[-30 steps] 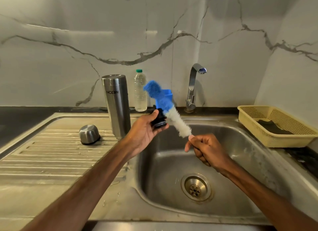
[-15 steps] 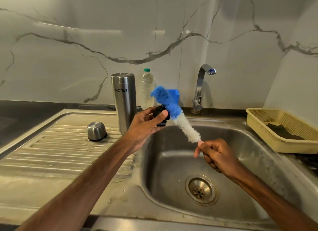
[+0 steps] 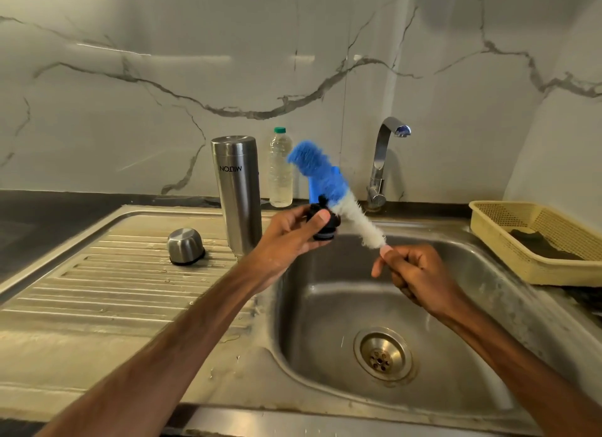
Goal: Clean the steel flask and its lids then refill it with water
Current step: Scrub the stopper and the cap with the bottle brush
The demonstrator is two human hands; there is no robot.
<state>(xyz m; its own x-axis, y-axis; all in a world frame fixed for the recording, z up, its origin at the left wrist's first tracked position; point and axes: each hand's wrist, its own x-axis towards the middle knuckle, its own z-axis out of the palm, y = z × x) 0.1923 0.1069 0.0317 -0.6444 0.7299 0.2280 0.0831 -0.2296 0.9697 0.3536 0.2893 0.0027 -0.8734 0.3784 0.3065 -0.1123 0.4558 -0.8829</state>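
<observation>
From the head view, the small black inner lid is held above the sink's far left rim. It looks light, hard and probably slick with water, so gripping its rim suits it best. The left hand pinches it between thumb and curled fingers. The right hand is closed round the thin handle of the bottle brush, whose soft bristles touch the lid. The steel flask stands on the ribbed surface to the left, its steel cap near it.
</observation>
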